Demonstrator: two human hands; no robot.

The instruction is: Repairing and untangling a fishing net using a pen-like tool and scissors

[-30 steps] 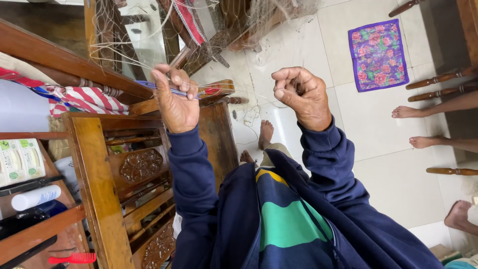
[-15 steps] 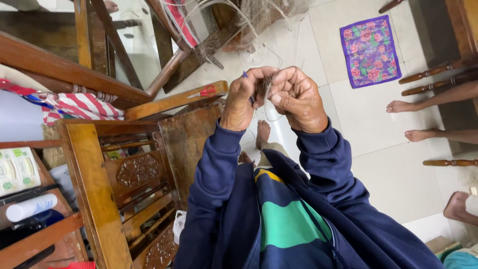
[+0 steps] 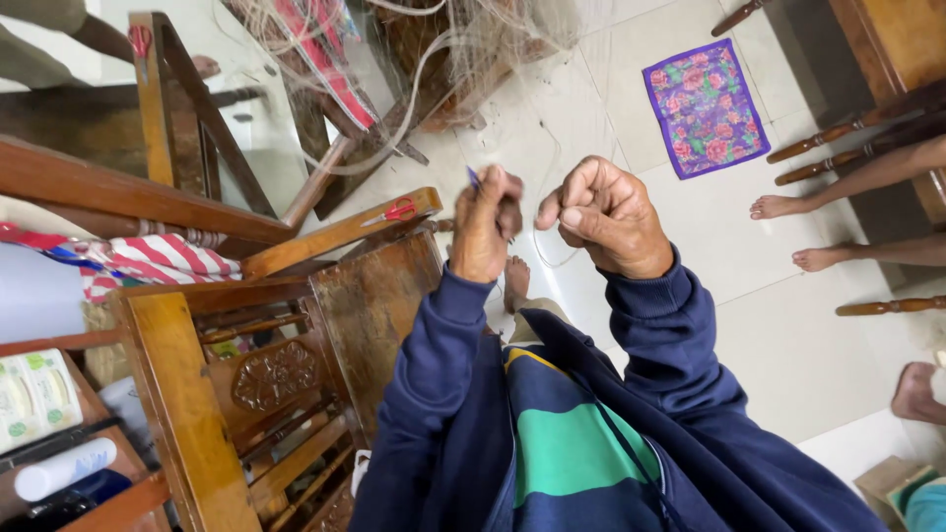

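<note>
Pale thread [image 3: 548,258] loops down between both hands, right above the wooden chair [image 3: 296,325]: left hand [image 3: 486,225] pinches a blue needle [image 3: 474,178] upright, right hand [image 3: 609,217] fingers curl narrow around the thread, probably for tension.

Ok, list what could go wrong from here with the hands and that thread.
1. The thin thread loops loosely below the right hand; it could tangle or knot.
2. The left hand pinches a small blue tool close to the other fingers; a slip might prick them.
3. The red scissors lie on a sloped wooden rail; a nudge could send them sliding off.
</note>
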